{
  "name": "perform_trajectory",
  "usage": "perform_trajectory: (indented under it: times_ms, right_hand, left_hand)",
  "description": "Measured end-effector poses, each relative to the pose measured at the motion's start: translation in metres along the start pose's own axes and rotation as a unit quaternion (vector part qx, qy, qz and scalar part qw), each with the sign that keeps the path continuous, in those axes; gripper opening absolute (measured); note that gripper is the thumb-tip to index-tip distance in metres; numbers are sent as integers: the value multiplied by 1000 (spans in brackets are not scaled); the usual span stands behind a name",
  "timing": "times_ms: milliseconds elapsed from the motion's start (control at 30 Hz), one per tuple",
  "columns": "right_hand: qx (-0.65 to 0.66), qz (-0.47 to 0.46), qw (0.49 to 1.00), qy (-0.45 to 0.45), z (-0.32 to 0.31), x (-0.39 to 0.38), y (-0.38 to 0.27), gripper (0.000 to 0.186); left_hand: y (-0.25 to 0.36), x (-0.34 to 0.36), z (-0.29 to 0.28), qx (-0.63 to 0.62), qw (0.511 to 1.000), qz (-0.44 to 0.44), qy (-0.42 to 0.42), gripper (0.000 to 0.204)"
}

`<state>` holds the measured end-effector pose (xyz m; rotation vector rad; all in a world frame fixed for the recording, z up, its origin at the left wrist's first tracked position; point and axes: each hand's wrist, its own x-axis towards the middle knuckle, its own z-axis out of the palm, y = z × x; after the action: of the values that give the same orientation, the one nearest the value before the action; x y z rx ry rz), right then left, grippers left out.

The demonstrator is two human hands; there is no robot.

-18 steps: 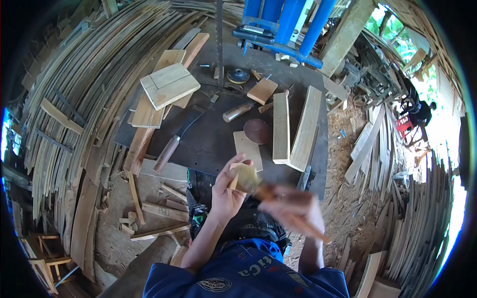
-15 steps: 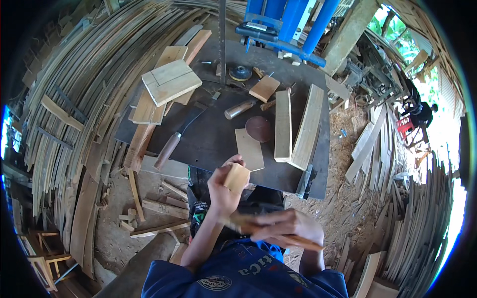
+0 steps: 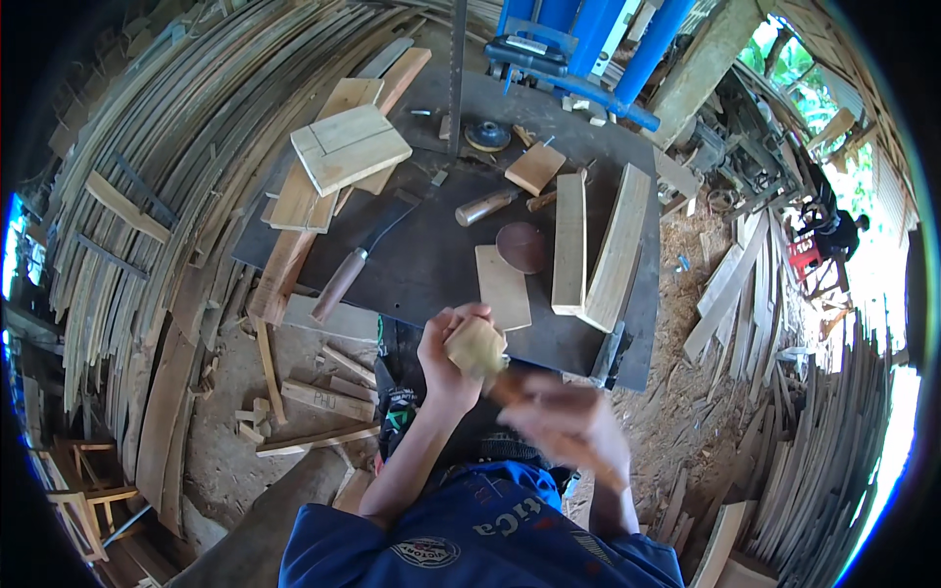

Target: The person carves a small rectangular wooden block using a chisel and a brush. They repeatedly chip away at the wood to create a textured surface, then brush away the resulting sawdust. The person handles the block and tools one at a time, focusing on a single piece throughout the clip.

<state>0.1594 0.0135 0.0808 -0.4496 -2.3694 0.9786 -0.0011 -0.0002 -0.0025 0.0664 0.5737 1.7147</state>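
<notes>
"Where are you keeping the wooden block [image 3: 475, 345]?"

"I'm holding it up near the table's [image 3: 421, 289] closest edge, counting twelve o'clock as straight away from me. My left hand [image 3: 449, 370] is gripping it, fingers curling around its sides."

"And the right hand [image 3: 569, 416]?"

"It's sitting at four o'clock from the block, holding a brown tool [image 3: 588, 458]. The fingers are wrapping around it, but blur is hiding how tightly, and I'm not making out what kind of tool it is. I can't tell whether its end is touching the block."

"What's lying around them?"

"At one o'clock I'm seeing a thin board [image 3: 503, 289], with a round brown disc [image 3: 520, 247] overlapping its far end. Between one and two, a long wooden piece [image 3: 569, 245] is lying beside another plank [image 3: 619, 250]. At ten, a blade with a wooden handle [image 3: 340, 284] is resting on the table."

"Farther out?"

"Boards [image 3: 351, 149] are piling up at eleven, and a blue machine [image 3: 578, 44] is standing between twelve and one."
</notes>
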Motion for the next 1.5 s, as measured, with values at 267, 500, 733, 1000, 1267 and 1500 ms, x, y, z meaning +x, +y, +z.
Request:
perform_trajectory:
  times_ms: [267,500,733,1000,1267,1500]
  right_hand:
    - [-40,45,997,50,1,4,-9,21]
    - [-16,32,982,186,-3,1,-8,23]
    - [112,20,989,98,-8,-10,0,25]
    - [196,-60,978,33,-6,-9,4,23]
    - [168,-54,983,-47,4,-10,1,23]
    - [73,74,990,92,4,0,1,13]
  left_hand:
    - [-3,2,-6,0,999,-4,41,53]
    - [5,-2,-5,11,999,13,29,40]
    - [10,3,-16,-87,995,-31,45,46]
    - [11,7,-15,-43,994,-37,90,53]
    - [10,12,-24,-61,992,-2,108,47]
    - [4,10,-12,-62,994,-92,-4,42]
